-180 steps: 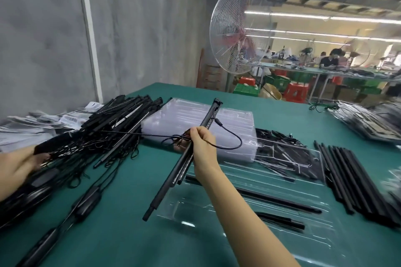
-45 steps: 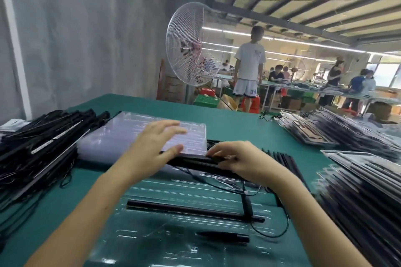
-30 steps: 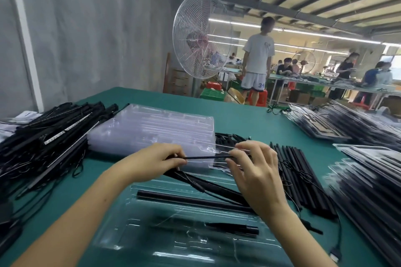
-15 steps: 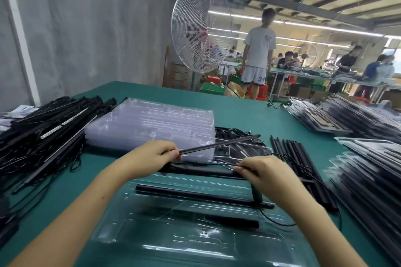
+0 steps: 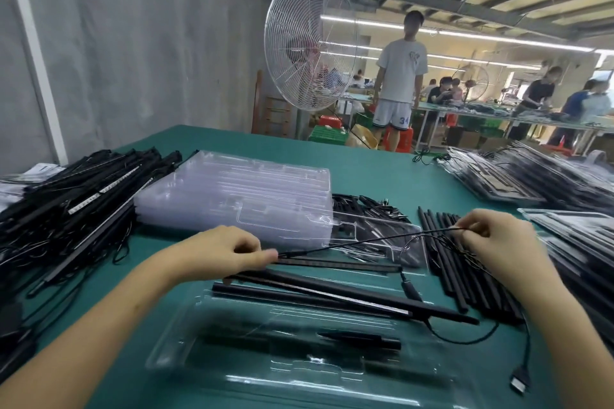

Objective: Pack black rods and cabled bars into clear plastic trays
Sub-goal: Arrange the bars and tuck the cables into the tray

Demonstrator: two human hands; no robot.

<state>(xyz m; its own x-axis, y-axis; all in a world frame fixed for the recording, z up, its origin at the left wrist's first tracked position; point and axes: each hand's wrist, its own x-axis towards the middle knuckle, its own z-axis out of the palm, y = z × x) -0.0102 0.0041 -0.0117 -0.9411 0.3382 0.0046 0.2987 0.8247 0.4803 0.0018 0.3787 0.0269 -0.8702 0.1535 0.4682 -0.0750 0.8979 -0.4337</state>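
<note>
Green table (image 5: 382, 169) carries it all. Biggest heap is the pile of cabled bars (image 5: 83, 206) along the left edge, w/ the stack of empty trays (image 5: 239, 199) just right of it. Packed trays (image 5: 518, 183) fill the far right corner. A row of black rods (image 5: 465, 269) lies nearer you, by the right edge.

The open clear tray (image 5: 206, 309) sits at the near edge, straight in front of you, long side L-R. One black rod (image 5: 265, 292) is already in a groove there. The cabled bar (image 5: 349, 297) lies loose across it, touching, not seated. Its long axis runs L-R but skewed: the left end is under your left hand (image 5: 222, 256), the right end pokes out past the tray's right side.

Its cable (image 5: 365, 240) is the thing to watch. It's drawn nearly straight above the bar, roughly parallel to it, betw. both hands. Your left fingertips (image 5: 269, 254) pinch one end, other fingers curled in. Your right hand (image 5: 498, 242) pinches the other end, w/ tangled slack hanging under it. More slack looks to trail to the USB plug (image 5: 520, 385) by the near right corner.

Prob. next is gathering the cable, then seating the bar. The bar is just below and near-side of your left fingers, so that hand is closer. Swing the bar's right end away from you, parallel w/ the groove.
</note>
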